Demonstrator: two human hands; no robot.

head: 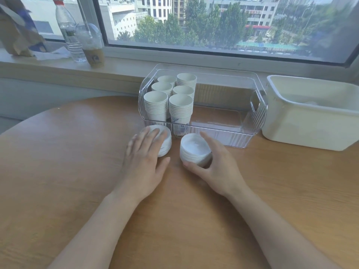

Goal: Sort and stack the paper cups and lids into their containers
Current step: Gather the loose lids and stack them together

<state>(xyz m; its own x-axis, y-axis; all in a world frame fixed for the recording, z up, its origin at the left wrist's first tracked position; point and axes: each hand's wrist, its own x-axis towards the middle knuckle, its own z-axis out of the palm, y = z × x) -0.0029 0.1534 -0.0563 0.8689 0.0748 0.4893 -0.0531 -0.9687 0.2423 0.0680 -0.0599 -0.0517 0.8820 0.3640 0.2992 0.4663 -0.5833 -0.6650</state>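
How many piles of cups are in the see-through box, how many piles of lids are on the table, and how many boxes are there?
Cup stacks in the clear bin: 6
Lid stacks on the table: 2
Bins, clear one and white tub: 2
Total: 10

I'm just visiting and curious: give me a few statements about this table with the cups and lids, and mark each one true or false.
1. Six stacks of white paper cups stand in the clear plastic bin. True.
2. The right hand grips a stack of white lids on the round wooden table. True.
3. The left hand holds a paper cup. False: it rests flat on a second stack of white lids.
4. The cream plastic tub is left of the clear bin. False: it sits to its right.
5. The cup stacks fill the whole clear bin. False: they fill only its left end.
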